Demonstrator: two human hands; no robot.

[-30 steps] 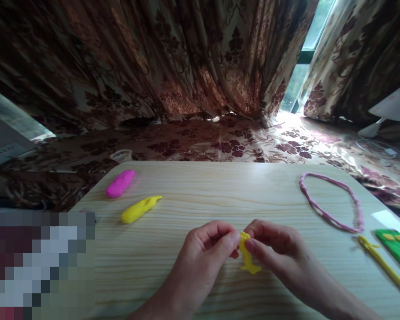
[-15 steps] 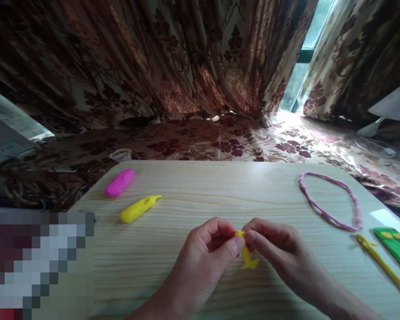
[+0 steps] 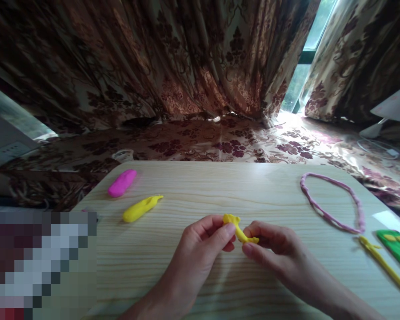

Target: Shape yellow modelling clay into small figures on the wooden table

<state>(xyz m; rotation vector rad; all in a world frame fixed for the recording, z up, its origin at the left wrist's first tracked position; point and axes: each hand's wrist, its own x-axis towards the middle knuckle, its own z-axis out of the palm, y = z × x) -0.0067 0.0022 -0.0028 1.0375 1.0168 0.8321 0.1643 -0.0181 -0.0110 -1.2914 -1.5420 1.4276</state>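
Yellow clay piece (image 3: 241, 234) held above tbl (image 3: 200, 184), well in from far edge, approx midway btwn L & R edges; knobbed upper end protrudes just past thumb & fingers of L hand (image 3: 200, 253), which pinch it, flared lower end btwn thumb & index of R hand (image 3: 282, 249), also gripping. Pink lump (image 3: 122, 182) nr far L corner, yellow tapered lump (image 3: 140, 210) close by; mauve ring (image 3: 359, 210) nr far R corner, yellow strand (image 3: 383, 261) & green slab (image 3: 396, 250) at R edge.

Dim, backlit curtains (image 3: 193, 58) — bright window (image 3: 296, 84)
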